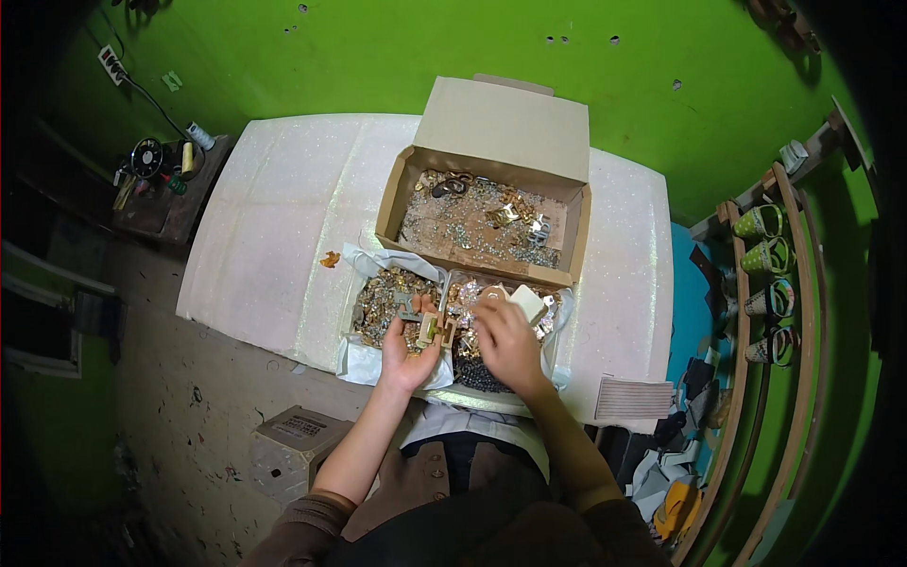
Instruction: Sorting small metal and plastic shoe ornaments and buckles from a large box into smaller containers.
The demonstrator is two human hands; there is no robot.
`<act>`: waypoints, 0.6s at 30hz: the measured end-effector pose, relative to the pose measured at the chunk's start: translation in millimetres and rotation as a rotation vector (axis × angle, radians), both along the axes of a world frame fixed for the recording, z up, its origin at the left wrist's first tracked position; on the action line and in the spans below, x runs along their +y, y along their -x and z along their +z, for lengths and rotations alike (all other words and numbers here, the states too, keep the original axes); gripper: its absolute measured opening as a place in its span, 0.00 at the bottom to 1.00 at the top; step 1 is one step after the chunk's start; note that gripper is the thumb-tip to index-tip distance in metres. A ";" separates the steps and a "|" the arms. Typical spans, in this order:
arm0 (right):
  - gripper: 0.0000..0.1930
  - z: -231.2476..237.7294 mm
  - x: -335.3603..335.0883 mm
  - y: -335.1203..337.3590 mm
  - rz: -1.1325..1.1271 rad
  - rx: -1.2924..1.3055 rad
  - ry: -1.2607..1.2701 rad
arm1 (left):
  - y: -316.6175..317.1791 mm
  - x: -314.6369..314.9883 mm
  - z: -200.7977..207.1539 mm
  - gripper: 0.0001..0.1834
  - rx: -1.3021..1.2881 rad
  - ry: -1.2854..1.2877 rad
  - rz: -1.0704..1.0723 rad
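My left hand (413, 362) is turned palm up and cradles several flat rectangular buckles (432, 329), pale gold and greyish. It is above the left part of a low paper-lined box, where many small metal fittings (378, 298) lie loose. Close by, my right hand (511, 348) hangs over the right part, its fingers bent together and pointing down. Whatever is at its fingertips is hidden from view. Around it lie shiny gold and silvery pieces (469, 289), a cream block (526, 302) and dark beads (478, 375).
Behind stands an open cardboard box (578, 236) with its lid raised, holding scattered small metal parts. Both boxes rest on a glittery white table (265, 208). A striped sheet (634, 399) lies at the right front edge. Small shoes (767, 255) hang on a wooden rack (740, 312).
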State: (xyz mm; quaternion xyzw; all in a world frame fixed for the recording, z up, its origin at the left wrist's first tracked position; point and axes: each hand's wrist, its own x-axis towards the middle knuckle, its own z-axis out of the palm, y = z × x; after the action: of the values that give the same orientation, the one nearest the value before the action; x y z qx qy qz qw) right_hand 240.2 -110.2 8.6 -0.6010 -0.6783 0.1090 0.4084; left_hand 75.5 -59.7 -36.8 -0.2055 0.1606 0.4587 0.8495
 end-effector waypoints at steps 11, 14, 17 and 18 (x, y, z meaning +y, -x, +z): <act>0.16 -12.9 -3.8 34.0 0.133 0.001 -0.019 | 10.3 0.0 -1.1 0.13 -0.026 -0.052 0.005; 0.12 -20.6 -1.8 43.0 0.069 0.113 -0.021 | 19.9 2.9 0.8 0.13 0.012 0.011 0.026; 0.07 -22.5 -0.7 52.8 0.005 0.453 0.167 | 32.9 3.1 1.2 0.13 0.015 0.007 -0.016; 0.06 -24.4 -1.8 56.7 -0.027 0.759 0.353 | 36.7 3.5 0.7 0.13 -0.012 -0.030 -0.059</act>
State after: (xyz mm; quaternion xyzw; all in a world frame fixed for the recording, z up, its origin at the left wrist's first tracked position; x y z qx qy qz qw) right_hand 183.6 -112.0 -15.8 -0.5877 -0.4428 0.4318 0.5216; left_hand 38.8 -56.2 -36.1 -0.1905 0.1546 0.4345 0.8666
